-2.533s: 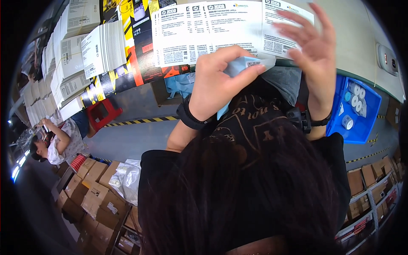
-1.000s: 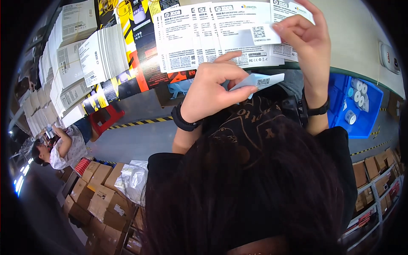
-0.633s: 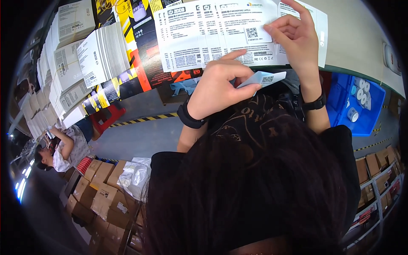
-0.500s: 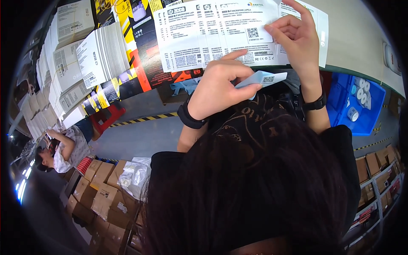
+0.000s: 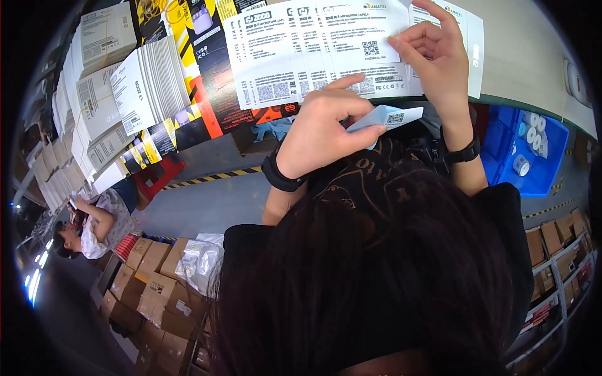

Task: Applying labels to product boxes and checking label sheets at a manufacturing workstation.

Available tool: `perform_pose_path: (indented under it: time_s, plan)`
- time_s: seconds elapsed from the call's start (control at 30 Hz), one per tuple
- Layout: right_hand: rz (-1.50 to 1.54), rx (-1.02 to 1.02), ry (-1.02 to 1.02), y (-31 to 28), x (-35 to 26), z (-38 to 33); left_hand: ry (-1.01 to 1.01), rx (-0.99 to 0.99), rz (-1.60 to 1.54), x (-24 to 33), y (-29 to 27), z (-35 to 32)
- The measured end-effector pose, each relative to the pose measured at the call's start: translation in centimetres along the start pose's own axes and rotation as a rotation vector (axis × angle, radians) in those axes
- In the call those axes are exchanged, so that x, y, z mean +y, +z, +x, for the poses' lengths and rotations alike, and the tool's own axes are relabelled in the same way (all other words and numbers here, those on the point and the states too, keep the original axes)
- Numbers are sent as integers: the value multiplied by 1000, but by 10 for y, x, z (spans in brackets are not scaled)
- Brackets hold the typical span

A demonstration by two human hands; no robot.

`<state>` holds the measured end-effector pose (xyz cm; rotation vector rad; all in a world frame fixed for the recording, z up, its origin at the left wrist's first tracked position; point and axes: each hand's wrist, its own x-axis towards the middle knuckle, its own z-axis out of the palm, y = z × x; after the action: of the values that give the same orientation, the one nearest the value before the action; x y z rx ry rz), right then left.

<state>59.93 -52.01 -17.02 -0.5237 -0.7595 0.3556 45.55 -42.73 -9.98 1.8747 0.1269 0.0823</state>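
My left hand [image 5: 326, 128] is closed on a folded strip of light-blue backing paper [image 5: 367, 120]. A white label with a square code [image 5: 398, 116] sits at the strip's right end. The left index finger points out over the lower edge of the white printed cards [image 5: 342, 44]. Over the right part of those overlapping cards, my right hand [image 5: 439, 56] has its thumb and a bent finger together at the corner of a small white code sticker [image 5: 371, 49]. Its index finger stretches upward. That sticker lies against the card, though whether it is fully stuck down I cannot tell.
Banded stacks of white cards [image 5: 100, 94] stand on the left, beside yellow, black and red printed packaging [image 5: 219, 100]. A blue bin [image 5: 545, 169] with white rolls is at the right. Cardboard boxes [image 5: 157, 301] sit behind me; another person [image 5: 103, 222] works at far left.
Both hands keep almost the same pose and grip. The whole view has shifted very slightly, and the person at far left has moved their arms a little.
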Motion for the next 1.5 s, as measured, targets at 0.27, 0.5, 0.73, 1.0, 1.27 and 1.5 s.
perform_pose_path:
  time_s: [0.27,0.5,0.73,1.0,1.27,1.5]
  plan:
    - [-825,202,675,31,-46,13,-1,1,-5,0,0,0]
    - [-1314,18,589,39,-43,12,-3,-30,-11,1,-1,0]
    - [-1638,-157,145,36,-38,12,2,-36,-7,1,-1,-1]
    - [-1310,-244,353,36,-48,14,47,11,157,8,-9,-23]
    - [-1297,-857,273,46,-45,18,95,79,133,4,-3,-26]
    - [-1347,-836,372,21,-68,19,1,29,118,5,-4,-23]
